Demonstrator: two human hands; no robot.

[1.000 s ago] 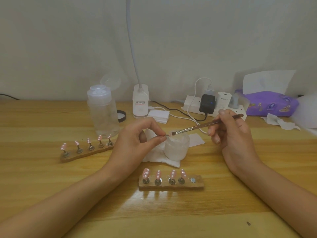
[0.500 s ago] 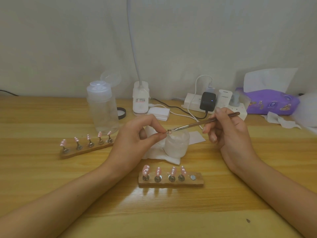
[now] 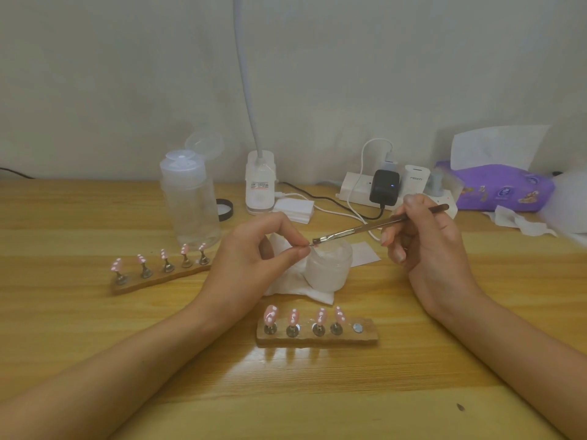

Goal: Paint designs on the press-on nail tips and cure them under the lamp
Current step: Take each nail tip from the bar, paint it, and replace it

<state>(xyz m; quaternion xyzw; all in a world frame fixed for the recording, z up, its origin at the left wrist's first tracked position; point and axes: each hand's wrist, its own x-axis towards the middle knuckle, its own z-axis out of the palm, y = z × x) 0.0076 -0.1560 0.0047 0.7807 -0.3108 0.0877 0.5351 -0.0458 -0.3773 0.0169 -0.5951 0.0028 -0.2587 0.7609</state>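
Pinching one small nail tip between curled thumb and forefinger, the left hand holds it just above a single frosted jar that stands between the two hands. The right hand, fingers closed round one thin brush, brings the bristles up against that tip. Two wooden racks lie on the table: the nearer holder, between the wrists, carries four pink, white-dotted tips and one bare metal disc, while the farther holder, left of the left hand, carries five. One white lamp base stands beyond the left hand.
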